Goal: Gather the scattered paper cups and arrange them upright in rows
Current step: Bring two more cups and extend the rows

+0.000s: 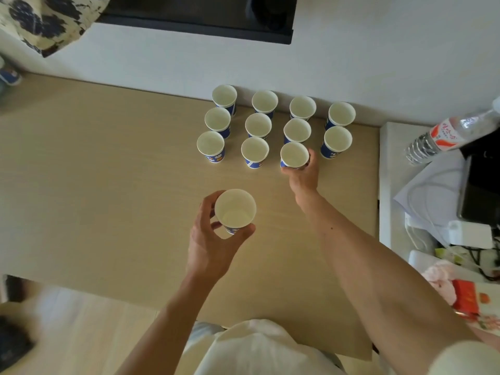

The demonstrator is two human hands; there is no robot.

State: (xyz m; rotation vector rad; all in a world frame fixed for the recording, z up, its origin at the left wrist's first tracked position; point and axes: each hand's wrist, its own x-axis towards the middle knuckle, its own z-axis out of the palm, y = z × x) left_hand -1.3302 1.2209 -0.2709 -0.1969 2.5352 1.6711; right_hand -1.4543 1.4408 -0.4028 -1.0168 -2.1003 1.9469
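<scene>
Several blue-and-white paper cups (258, 125) stand upright in rows at the far side of the wooden table (94, 185), near the wall. My right hand (301, 175) grips the front cup of the third column (294, 155), which stands in line with its row. My left hand (213, 239) holds another upright cup (234, 209) above the middle of the table, nearer to me. The rightmost column holds two cups, the front one (336, 142) just right of my right hand.
A plastic water bottle (446, 135) lies on a white side surface (389, 185) to the right, with papers, cables, a white charger (469, 234) and red packets. A dark screen (200, 17) hangs on the wall above. The table's near edge is by my body.
</scene>
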